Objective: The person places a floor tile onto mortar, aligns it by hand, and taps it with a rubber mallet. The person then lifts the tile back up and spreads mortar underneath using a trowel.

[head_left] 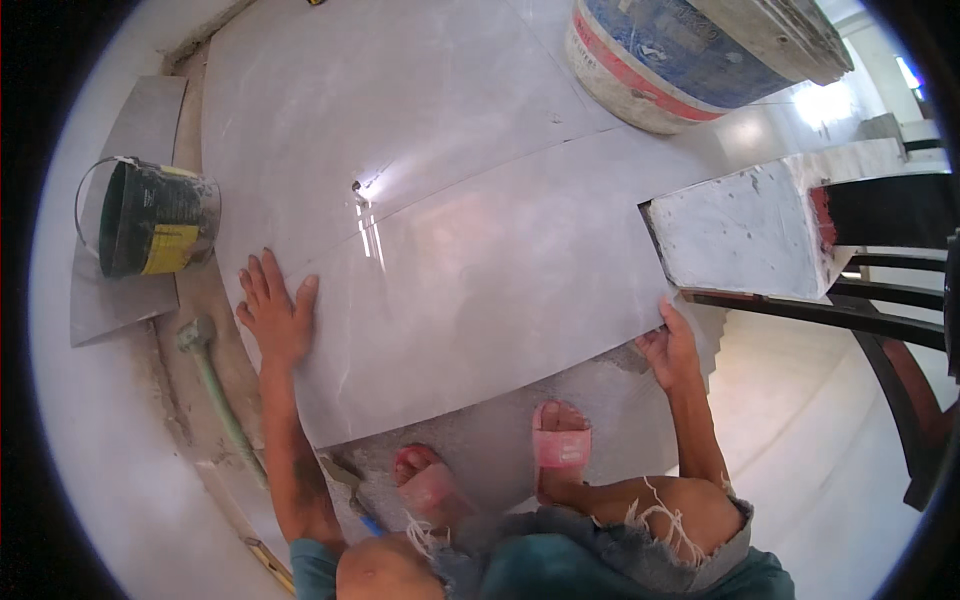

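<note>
A large glossy grey floor tile [460,310] lies in front of me, its near edge just beyond my feet. My left hand [276,318] rests flat near the tile's left edge with its fingers spread. At the near right corner, my right hand [672,350] grips the tile's edge; the thumb points up beside the white block and the other fingers are curled at the edge, partly hidden. The white block [735,230] stands against the tile's right side. Left of my left forearm lies a mallet [197,335] with a pale green handle.
A small dark bucket [180,220] lies on its side on a grey tile strip [155,110] at left. A big blue-and-white bucket [680,65] stands far right. Black wooden bars [890,320] lie beyond the block. A blue-handled trowel [345,475] rests by my left foot, near rough mortar [620,400].
</note>
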Available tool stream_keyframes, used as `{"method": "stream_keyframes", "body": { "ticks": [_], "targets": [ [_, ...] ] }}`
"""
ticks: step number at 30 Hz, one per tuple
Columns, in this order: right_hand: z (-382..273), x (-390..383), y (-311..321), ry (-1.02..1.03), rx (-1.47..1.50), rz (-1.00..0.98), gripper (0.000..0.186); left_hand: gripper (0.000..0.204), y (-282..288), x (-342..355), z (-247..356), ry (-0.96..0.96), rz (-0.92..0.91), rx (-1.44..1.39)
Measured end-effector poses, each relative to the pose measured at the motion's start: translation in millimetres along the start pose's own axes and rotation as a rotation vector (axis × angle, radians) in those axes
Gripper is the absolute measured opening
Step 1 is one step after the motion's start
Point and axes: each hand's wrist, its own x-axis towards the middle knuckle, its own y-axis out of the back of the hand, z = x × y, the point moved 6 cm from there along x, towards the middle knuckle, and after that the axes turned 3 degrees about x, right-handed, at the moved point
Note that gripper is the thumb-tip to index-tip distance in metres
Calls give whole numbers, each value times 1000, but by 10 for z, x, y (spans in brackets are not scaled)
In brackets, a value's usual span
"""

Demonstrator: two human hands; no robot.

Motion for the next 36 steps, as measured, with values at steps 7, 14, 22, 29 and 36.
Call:
{"method": "stream_keyframes", "body": {
  "ticks": [7, 14, 22, 29, 36],
  "targets": [
    [47, 49, -106, -24, 26, 143, 54, 81, 5, 33, -19, 6, 36, 20],
    [76, 185, 204, 9, 141, 50, 54, 81, -127, 14, -124, -114, 170, -150],
    [20, -40, -136, 233, -248, 83, 50, 81, 126, -711, -594, 71, -38, -165],
    [-9, 274, 178, 21, -39, 189, 42, 49, 206, -835, -575, -164, 264, -416],
    [-338, 556, 508, 91, -440, 166, 40, 21, 596, -2319, -1133, -13, 590, -590]
  ]
}}
